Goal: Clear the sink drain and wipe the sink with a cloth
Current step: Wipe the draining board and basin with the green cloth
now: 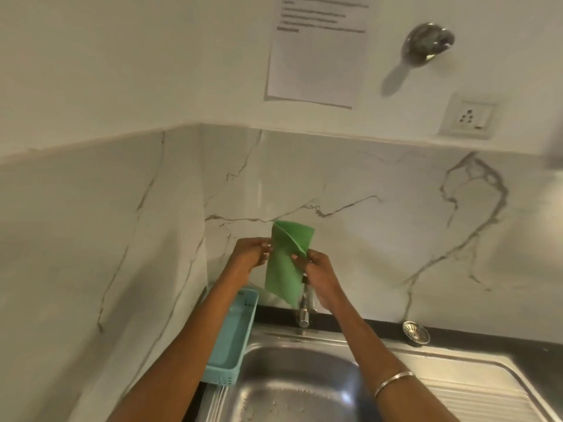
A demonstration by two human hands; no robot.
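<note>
We pinched the green rectangular cloth (285, 263), hanging lengthwise above the steel sink (298, 388), left hand (251, 254) and right hand (316, 269) gripping opposite edges.

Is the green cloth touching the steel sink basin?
Apart. The head view shows the green cloth held up by both hands before the marble wall, its lower corner hanging clearly above the steel sink basin.

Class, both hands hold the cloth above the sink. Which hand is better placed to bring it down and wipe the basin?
Probably the right hand: it pinches the cloth directly above the sink, while the left hand is over the blue tray.
</note>
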